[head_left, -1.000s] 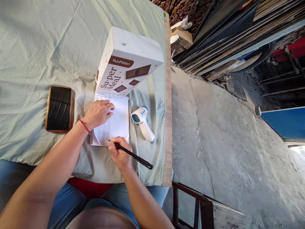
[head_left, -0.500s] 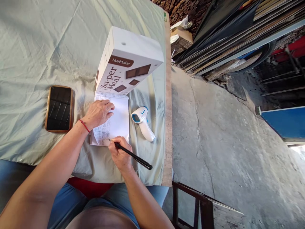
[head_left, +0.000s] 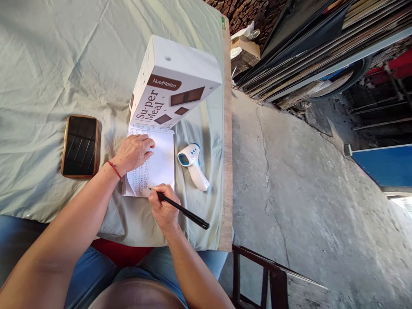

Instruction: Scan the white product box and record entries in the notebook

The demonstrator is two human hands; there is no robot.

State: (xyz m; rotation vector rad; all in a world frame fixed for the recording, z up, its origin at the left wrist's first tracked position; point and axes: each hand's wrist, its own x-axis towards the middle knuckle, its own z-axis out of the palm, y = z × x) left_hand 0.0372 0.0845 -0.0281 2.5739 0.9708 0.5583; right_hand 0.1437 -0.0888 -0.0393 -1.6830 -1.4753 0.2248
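Covering table, wrinkled green cloth (head_left: 58, 64); cracked concrete floor (head_left: 305, 193).

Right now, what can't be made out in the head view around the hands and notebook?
- Notebook writing: too small to read.
- Page under the left hand: covered by it.
- Notebook's top edge: hidden by the white box.
- Pen grip: buried in the right hand.
- Phone screen: dark, only reflections.

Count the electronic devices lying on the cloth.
2. A phone lies face up left of the left hand, apart from it. A thermometer gun lies right of the notebook. More may lie outside the view.
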